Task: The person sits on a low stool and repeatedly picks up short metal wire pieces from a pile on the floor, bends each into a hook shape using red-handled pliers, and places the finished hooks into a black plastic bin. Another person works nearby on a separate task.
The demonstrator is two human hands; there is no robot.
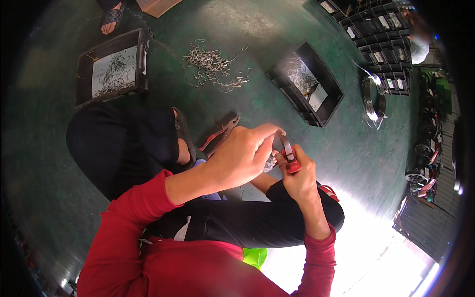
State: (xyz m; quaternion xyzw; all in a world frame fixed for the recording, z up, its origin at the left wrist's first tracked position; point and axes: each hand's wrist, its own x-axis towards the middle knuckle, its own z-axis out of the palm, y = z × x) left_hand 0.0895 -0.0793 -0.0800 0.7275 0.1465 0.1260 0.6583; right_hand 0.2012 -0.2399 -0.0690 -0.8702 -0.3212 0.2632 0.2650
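Observation:
My right hand [301, 179] is wrapped round the red handles of a pair of pliers [287, 150], its dark metal head pointing up and away from me. Just to the left is my left hand [243, 154], thumb and forefinger pinched close to the pliers' head. What the pinch holds, if anything, is too small to make out. Beyond my left wrist, a second pair of red-handled pliers [221, 134] lies on the floor. Farther off, a loose pile of bent metal wire hooks [210, 61] rests on the green floor.
A black crate [140, 62] at the left and another [332, 106] at the right hold metal pieces. A wire coil [368, 99] lies near stacked black crates [386, 44]. Another person's foot [110, 24] is at the far left, beside a cardboard piece [157, 6]. Motorbikes [425, 171] stand far right.

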